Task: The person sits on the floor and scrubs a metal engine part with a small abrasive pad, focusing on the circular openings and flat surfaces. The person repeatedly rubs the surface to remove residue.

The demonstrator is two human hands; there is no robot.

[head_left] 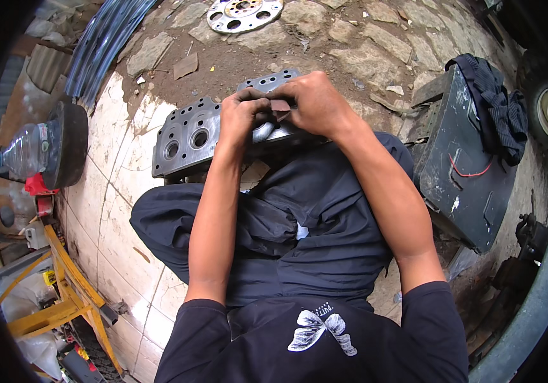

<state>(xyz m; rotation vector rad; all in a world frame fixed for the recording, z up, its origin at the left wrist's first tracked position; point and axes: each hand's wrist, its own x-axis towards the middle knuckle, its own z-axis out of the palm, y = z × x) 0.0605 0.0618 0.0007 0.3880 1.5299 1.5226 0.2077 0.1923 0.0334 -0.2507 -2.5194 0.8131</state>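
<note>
An engine cylinder head point(188, 137), grey metal with round ports and many small holes, lies in front of my crossed legs. Above its middle my two hands come together. My right hand point(320, 105) is closed, its thumb and fingers pinching a small flat reddish-brown piece point(279, 106) that looks like folded sandpaper. My left hand point(242, 113) is closed too, its curled fingertips meeting the same piece. Just below the left fingers shows a shiny rounded metal part point(263, 133); whether it is held or rests on the head is hidden.
A round metal plate with holes point(245, 16) lies beyond on the stone floor. At right stands a dark metal box point(462, 172) with a dark cloth point(496, 105) over it. To the left are a large plastic bottle point(26, 150), a black round tub point(73, 145) and a yellow frame point(63, 300).
</note>
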